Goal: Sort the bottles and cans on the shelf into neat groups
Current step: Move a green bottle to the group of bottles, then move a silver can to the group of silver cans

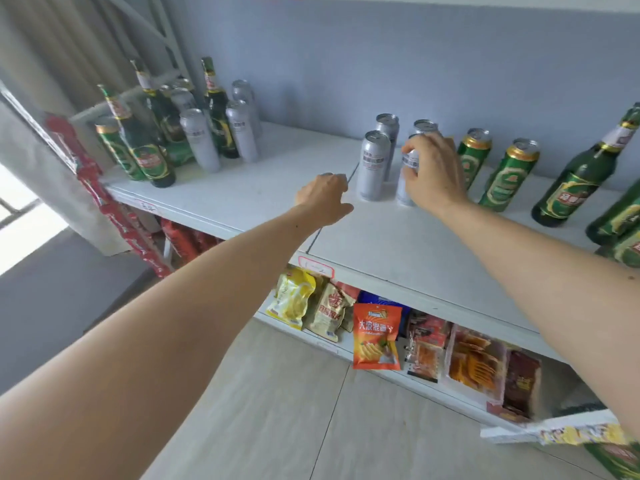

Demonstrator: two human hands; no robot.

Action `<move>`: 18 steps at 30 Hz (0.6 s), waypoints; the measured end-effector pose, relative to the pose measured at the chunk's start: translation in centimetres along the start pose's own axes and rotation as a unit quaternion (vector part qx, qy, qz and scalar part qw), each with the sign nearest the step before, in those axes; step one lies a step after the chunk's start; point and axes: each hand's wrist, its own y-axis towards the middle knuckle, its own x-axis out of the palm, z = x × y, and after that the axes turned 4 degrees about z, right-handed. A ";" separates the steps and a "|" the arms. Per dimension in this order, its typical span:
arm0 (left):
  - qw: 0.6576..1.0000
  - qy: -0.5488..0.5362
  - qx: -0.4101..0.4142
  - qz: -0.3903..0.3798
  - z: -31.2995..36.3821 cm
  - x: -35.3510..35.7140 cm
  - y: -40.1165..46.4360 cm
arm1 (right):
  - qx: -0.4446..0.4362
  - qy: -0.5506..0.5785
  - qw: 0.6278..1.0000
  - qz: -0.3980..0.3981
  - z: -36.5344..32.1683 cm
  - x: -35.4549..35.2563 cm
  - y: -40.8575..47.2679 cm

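A silver can (pixel 406 181) stands mid-shelf (pixel 398 244) among other silver cans; my right hand (pixel 433 174) grips it from above. My left hand (pixel 323 199) hovers nearby, fingers loosely curled, holding nothing. Green cans (pixel 509 174) stand just right.

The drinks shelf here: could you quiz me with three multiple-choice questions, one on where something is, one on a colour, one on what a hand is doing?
1. Where do the snack packets sit?
A. on the shelf below the drinks
B. on the floor
C. among the bottles

2. What colour is the can that the right hand grips?
A. green
B. silver
C. red

3. What is the left hand doing?
A. lifting a bottle
B. holding nothing, above the shelf board
C. pulling out a snack packet

Answers: 1 A, the packets line the lower shelf. 2 B, silver shows between the fingers. 3 B, its loosely curled fingers enclose nothing.
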 end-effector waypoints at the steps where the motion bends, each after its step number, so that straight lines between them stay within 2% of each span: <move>1: 1.000 0.002 -0.006 0.001 -2.1 -0.6 -0.3 | -0.003 0.007 1.000 -0.004 -1.7 1.0 0.2; 11: 0.996 -0.009 -0.088 0.033 -18.9 -4.2 -0.5 | -0.058 0.043 0.995 -0.063 -15.5 11.0 4.7; 18: 0.993 -0.026 -0.106 0.042 -26.2 -4.3 3.8 | -0.079 0.062 0.993 -0.066 -21.0 18.4 11.2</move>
